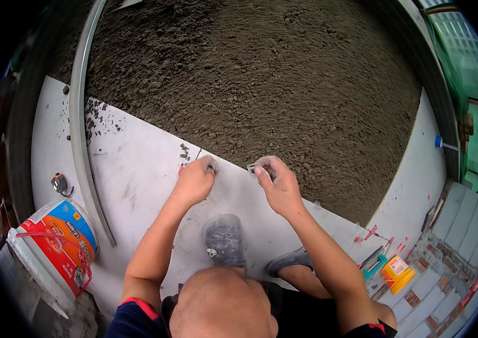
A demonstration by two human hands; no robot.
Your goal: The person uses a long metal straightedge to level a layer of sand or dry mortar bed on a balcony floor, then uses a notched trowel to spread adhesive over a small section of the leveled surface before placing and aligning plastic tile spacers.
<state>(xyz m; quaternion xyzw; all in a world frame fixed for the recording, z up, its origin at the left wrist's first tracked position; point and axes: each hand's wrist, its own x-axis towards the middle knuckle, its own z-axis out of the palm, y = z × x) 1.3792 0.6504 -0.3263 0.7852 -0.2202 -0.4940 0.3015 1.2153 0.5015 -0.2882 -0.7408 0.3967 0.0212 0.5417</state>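
Note:
My right hand (279,188) pinches a small flat grey-white piece (252,168) between thumb and fingers, just over the tile edge. It is too small to name its kind. My left hand (195,181) is closed, its fingertips curled together a little apart from the right. Whatever it may hold is hidden by the fingers. Beneath both hands lie large white floor tiles (137,169), bordering a bed of rough dark mortar (284,84). A thin dark joint line (199,153) and a small red piece (181,169) show beside my left hand.
A long metal straightedge (79,112) crosses the tiles at left. Near it are a tape measure (59,183) and a large red, orange and blue bucket (61,236). At right are a yellow tub (398,274), a teal tool (375,267) and red tile wedges (371,232). Mortar crumbs dot the tiles.

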